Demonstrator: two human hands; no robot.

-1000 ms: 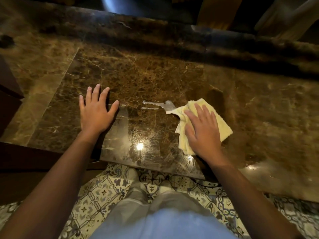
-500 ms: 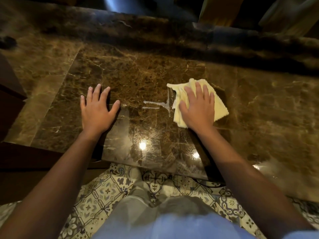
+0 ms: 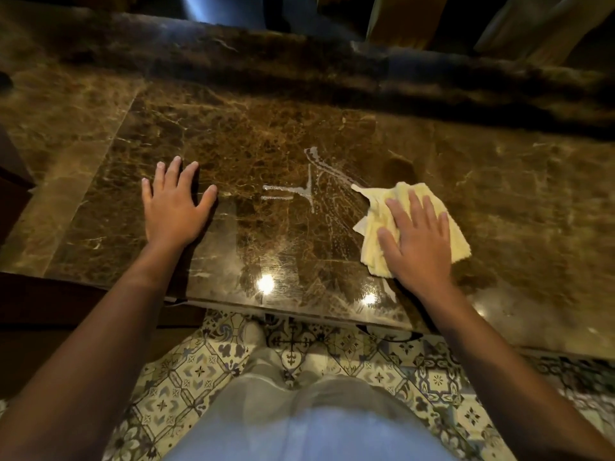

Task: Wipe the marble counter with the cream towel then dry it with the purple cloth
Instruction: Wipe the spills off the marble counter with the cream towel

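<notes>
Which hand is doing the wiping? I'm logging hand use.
The right hand: it presses flat on the cream towel on the marble counter. The left hand lies flat on bare marble, holding nothing.

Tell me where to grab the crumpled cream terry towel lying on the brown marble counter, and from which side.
Judging by its pose, pinch the cream terry towel at its free left flap, coming from the left and above. That loosely folded part juts out past the right hand, which lies flat over the middle. The left hand rests open on the brown marble counter, free to reach.
</notes>
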